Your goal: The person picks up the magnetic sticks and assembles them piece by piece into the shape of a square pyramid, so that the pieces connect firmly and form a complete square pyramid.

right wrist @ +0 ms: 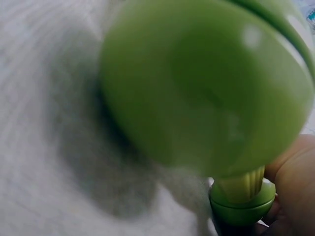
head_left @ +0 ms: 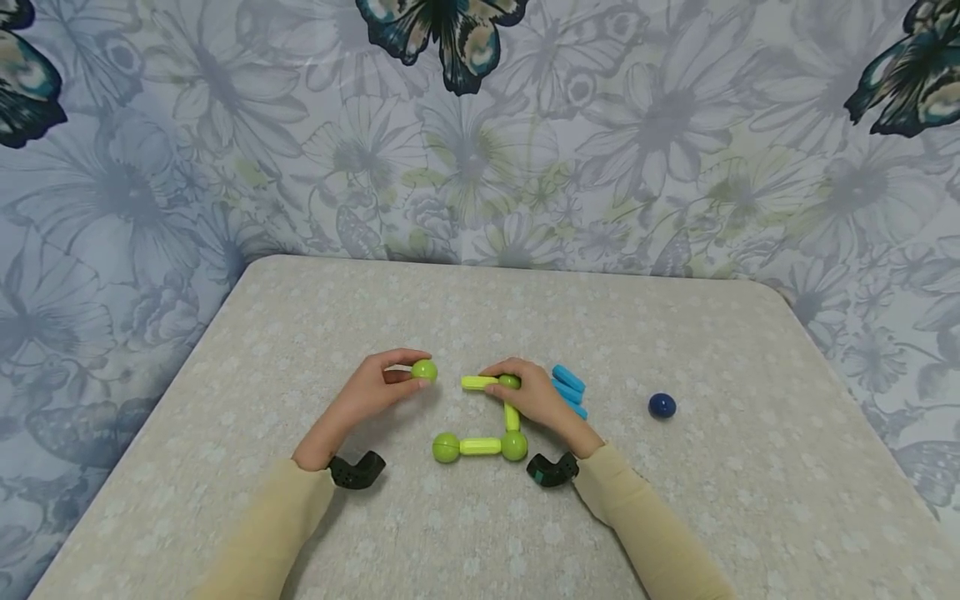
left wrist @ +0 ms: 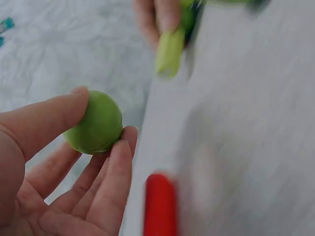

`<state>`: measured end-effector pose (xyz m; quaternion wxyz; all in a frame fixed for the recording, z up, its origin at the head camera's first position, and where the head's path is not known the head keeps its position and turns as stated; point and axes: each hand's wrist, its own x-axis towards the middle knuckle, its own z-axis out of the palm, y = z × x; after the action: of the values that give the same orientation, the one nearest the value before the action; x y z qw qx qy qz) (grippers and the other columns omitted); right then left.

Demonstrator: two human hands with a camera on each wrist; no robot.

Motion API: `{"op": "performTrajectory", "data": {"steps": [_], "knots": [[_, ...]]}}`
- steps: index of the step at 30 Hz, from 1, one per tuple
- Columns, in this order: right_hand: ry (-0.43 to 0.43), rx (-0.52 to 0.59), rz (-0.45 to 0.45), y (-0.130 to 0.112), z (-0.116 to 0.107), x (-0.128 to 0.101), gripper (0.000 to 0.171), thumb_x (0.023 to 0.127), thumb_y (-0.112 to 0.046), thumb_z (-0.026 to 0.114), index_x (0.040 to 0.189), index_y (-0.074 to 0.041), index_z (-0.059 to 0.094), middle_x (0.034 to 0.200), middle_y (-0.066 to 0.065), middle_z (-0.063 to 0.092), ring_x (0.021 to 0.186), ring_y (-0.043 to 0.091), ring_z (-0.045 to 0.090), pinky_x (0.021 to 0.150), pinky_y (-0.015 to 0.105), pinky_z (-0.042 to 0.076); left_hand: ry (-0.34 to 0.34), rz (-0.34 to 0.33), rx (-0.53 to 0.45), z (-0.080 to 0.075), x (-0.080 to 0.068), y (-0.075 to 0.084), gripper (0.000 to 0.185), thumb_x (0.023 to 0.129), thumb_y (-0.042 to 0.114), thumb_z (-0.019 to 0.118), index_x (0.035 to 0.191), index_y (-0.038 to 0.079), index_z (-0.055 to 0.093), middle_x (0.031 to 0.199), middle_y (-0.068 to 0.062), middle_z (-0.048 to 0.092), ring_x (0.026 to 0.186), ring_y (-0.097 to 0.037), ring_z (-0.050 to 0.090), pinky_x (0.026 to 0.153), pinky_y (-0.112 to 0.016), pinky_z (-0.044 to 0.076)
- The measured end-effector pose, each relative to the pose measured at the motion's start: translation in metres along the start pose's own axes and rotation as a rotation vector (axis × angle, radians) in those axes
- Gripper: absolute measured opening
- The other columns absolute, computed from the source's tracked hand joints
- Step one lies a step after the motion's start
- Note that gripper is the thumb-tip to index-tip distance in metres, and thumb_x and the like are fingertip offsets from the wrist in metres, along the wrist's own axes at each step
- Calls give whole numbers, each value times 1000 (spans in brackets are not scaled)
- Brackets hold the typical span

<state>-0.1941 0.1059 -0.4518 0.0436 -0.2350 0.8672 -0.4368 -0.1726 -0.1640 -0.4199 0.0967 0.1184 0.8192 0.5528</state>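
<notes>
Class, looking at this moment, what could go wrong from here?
The left hand pinches a single smooth green ball, which might slip and roll away. The right hand grips the joined green frame at one corner, so a hard push could loosen it elsewhere. The blue sticks lie close to that hand and might get knocked.

1. Left sleeve (head_left: 262, 533) is covering the forearm in pale yellow, its cuff ending near the wrist.
2. Right sleeve (head_left: 660, 542) is showing the same pale yellow and long cut.
3. Left wrist camera (head_left: 357, 471) is presenting a black, curved, elbow-like housing.
4. Right wrist camera (head_left: 555, 471) is matching in black, bearing a small green patch (head_left: 538, 476).
5. Left hand (head_left: 377, 387) and right hand (head_left: 534, 394) are going bare.
</notes>
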Motion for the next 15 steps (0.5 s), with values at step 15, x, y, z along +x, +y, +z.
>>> {"op": "performTrajectory", "data": {"steps": [15], "knots": [[-4, 17, -19, -1, -2, -1, 22, 88, -15, 67, 109, -10, 69, 112, 6, 63, 104, 22, 56, 88, 37, 44, 35, 136, 161, 39, 13, -7, 38, 82, 3, 72, 118, 1, 61, 112, -11, 62, 102, -26, 60, 84, -37, 48]]}}
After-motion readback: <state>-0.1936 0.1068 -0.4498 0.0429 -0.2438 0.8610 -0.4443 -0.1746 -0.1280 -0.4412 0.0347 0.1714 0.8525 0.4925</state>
